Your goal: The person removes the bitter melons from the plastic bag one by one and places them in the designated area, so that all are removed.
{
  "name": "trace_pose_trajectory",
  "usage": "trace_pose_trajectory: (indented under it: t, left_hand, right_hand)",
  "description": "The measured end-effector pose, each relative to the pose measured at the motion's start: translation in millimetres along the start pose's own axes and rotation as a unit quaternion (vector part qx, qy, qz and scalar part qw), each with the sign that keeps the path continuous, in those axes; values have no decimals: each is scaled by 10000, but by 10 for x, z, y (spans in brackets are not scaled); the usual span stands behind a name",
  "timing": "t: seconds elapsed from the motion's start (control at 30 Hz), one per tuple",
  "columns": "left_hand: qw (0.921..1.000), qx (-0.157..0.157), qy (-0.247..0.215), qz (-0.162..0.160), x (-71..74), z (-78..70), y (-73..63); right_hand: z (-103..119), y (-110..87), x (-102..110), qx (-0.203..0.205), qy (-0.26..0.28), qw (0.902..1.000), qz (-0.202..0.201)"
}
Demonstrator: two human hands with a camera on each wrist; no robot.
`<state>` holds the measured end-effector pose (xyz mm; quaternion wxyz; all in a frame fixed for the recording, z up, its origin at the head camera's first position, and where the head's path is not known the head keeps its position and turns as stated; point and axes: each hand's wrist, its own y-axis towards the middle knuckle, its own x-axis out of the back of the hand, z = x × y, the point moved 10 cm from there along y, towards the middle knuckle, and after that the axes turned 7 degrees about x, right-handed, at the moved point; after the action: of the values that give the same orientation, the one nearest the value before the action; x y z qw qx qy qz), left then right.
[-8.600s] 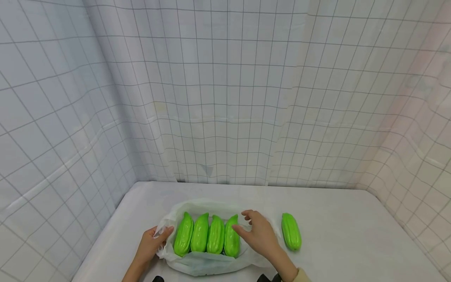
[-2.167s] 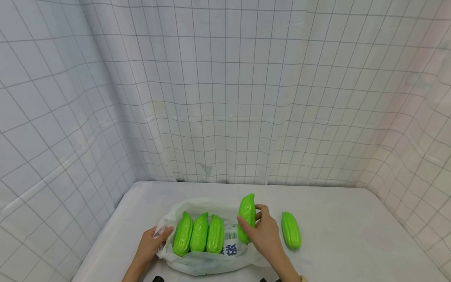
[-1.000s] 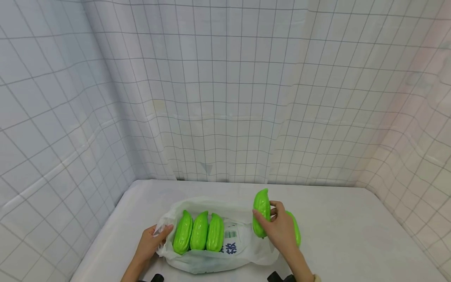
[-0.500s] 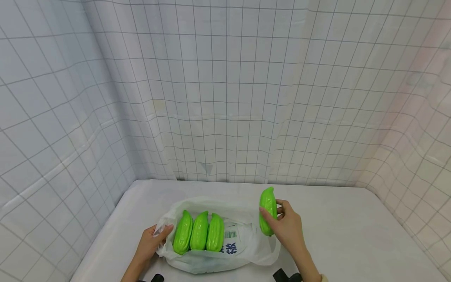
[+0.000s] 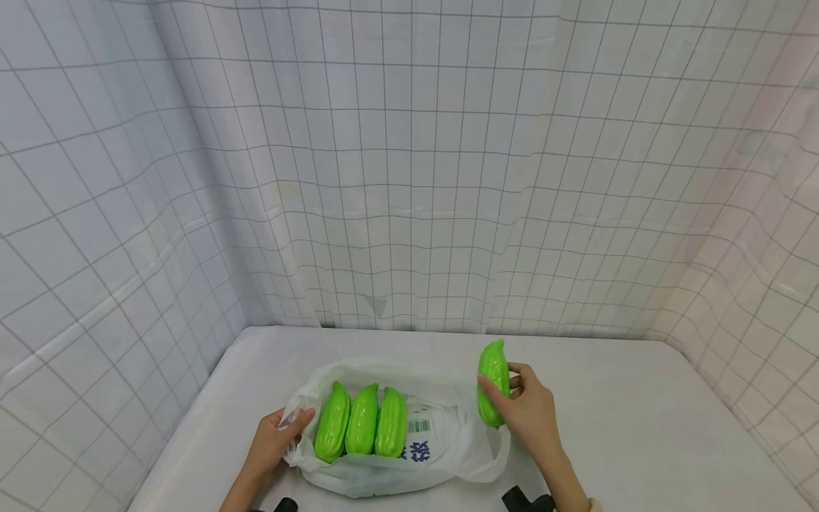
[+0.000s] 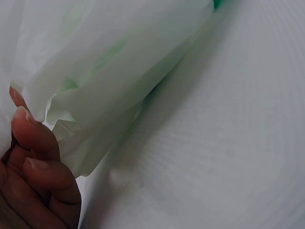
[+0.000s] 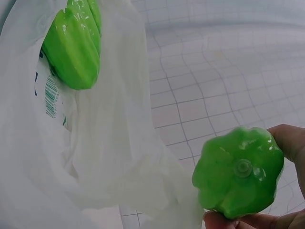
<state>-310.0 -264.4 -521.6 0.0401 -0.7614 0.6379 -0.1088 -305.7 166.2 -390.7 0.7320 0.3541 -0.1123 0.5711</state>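
Note:
In the head view, my right hand [image 5: 534, 416] holds a glossy bright green ribbed toy gourd [image 5: 493, 387] between thumb and fingers, raised beside the right end of a white plastic bag [image 5: 461, 462]. The right wrist view shows that gourd [image 7: 238, 171] end-on, its round nub towards the camera. Three similar green gourds [image 5: 363, 419] lie side by side in the left half of the bag's wide mouth. At the bag's left end, my left hand [image 5: 271, 441] pinches the rim; the left wrist view shows the fingers [image 6: 35, 136] curled at the crumpled plastic.
A barcode and blue print [image 5: 419, 437] show on the bag's inside, right of the gourds. Bag and hands are over a white-covered table [image 5: 640, 427]. White grid-patterned curtains [image 5: 409, 178] enclose its back and sides.
My right hand has lifted the rightmost gourd out of the row and carried it right, past the bag's end. The separate gourd on the table is now hidden behind that hand. Left hand unchanged.

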Motion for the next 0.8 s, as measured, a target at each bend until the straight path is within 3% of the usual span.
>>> trace_pose_trajectory:
  t: [0.53,0.8]
  left_hand:
    - [10000,96,-20,4,-1,10,4]
    - [10000,-22,-26,27,-7,-12,-7]
  right_hand:
    - [-149,14,125,-312,-11,9995,-85]
    - [-247,16,186,-447,32,9989,-165]
